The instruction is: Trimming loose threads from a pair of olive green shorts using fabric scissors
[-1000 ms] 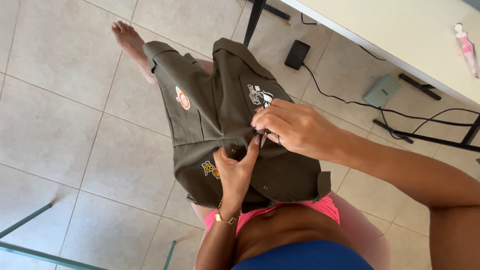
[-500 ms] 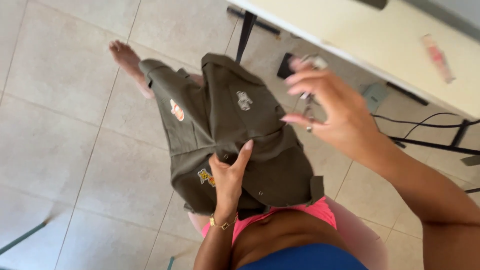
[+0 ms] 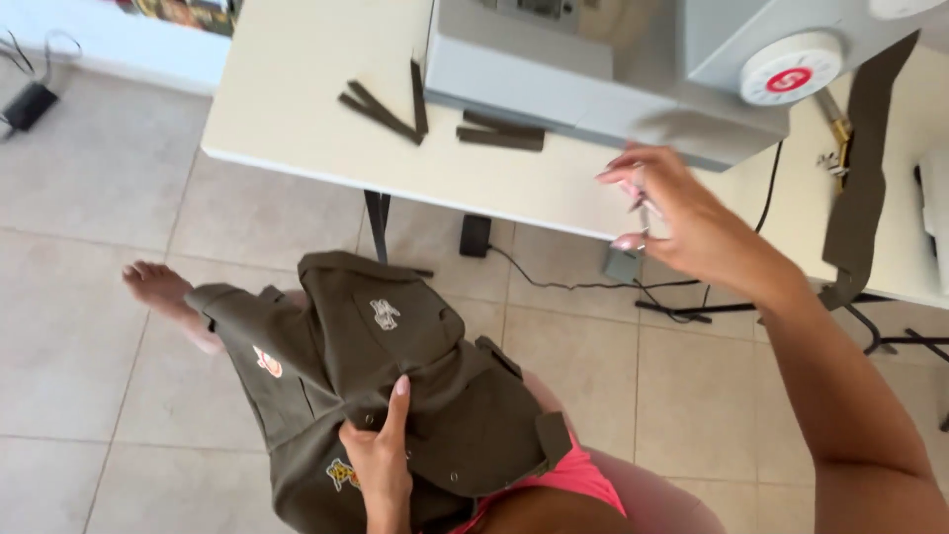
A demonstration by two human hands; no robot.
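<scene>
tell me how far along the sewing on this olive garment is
Done, by the look of it: patches sit on the olive garment, and cut fabric strips lie on the table. In hand: the left hand pins the garment on the lap while the right hand, holding something small, reaches toward the sewing machine. Left: the strips are not attached.

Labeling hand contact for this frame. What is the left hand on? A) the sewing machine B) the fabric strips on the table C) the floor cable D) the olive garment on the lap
D: the left hand presses on the olive garment draped over the lap, while the right hand is raised near the table edge, below the sewing machine.
</scene>
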